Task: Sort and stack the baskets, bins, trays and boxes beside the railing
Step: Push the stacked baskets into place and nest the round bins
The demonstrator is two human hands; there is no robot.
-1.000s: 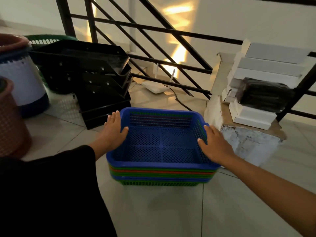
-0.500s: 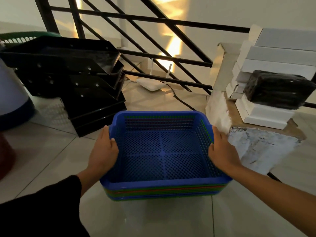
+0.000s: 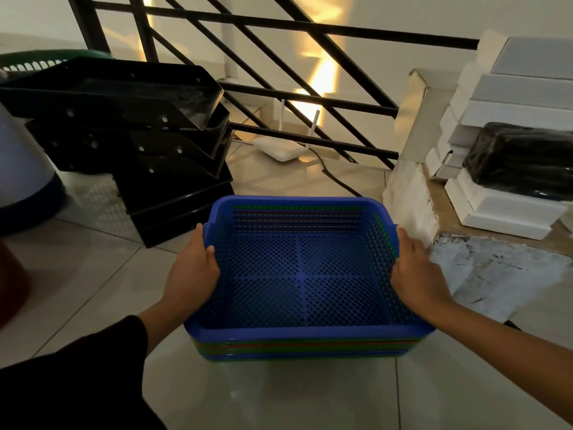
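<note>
Blue perforated plastic basket point(image 3: 297, 274) sits topmost in a nested stack of like baskets, whose green, red and blue rims point(image 3: 304, 349) show beneath its near edge. The stack is on the pale tiled floor point(image 3: 279, 395), centred before the person. The left hand point(image 3: 193, 271) grasps the basket's left rim, thumb hooked inside the wall, fingers outside and out of sight. The right hand point(image 3: 417, 274) grasps the right rim in the mirrored manner, fingers curled over the edge. Both grips are closed on the top basket's rim; whether the lower baskets are also held cannot be told.

Edges and room: open tile lies on the near side of the stack and to its left front. The far rim faces the black metal railing point(image 3: 279, 26), with bare floor between.

Surroundings: a stack of black plastic document trays point(image 3: 130, 119) stands on the floor near the basket's far left corner, apart from it. Just beside the right hand stands a worn white-and-brown cardboard box point(image 3: 412, 193), flaps open, carrying stacked white flat boxes point(image 3: 508, 97) and a black wrapped bundle point(image 3: 521, 159). A white router point(image 3: 279, 148) with cable lies at the railing's foot. A pale round bin with a dark blue base point(image 3: 21, 169) stands at far left.
</note>
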